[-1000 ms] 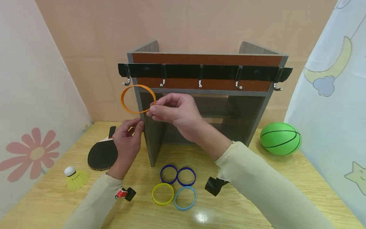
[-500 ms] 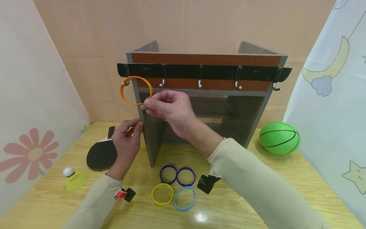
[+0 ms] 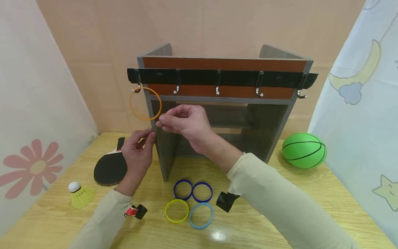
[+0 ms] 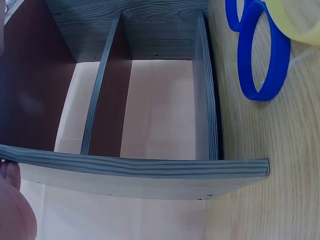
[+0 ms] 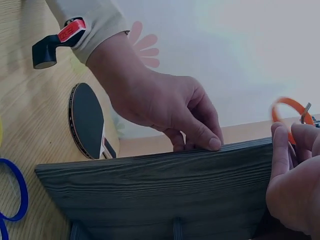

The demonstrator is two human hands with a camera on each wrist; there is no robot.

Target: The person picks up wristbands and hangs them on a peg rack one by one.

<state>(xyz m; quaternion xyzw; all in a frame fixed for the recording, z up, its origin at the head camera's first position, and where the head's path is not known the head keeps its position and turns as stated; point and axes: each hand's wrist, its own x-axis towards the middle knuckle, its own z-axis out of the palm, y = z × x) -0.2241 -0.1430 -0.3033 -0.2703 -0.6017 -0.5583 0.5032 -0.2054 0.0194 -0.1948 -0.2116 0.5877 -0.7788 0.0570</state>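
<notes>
An orange silicone wristband (image 3: 152,118) hangs from the leftmost hook (image 3: 136,90) on the black strip (image 3: 199,77) of a grey wooden shelf unit (image 3: 164,155). Blur softens the band's outline. My right hand (image 3: 188,126) is just right of the band's lower edge; its fingertips look apart from it, and the right wrist view shows thumb and fingers spread slightly (image 5: 297,175). Lower down, my left hand (image 3: 138,152) holds the unit's left side panel, thumb on the front edge (image 5: 215,145) and fingers against the outer face.
Two dark blue wristbands (image 3: 212,196), a yellow one (image 3: 166,211) and a light blue one (image 3: 200,228) lie on the wooden table (image 3: 248,228). A table tennis bat (image 3: 109,169) and a shuttlecock (image 3: 82,197) are at left; a green ball (image 3: 304,151) is at right. Other hooks hang bare.
My right hand raised the orange wristband up and left to the leftmost hook, then came down slightly and let go. The band now hangs there. My left hand stayed on the panel.
</notes>
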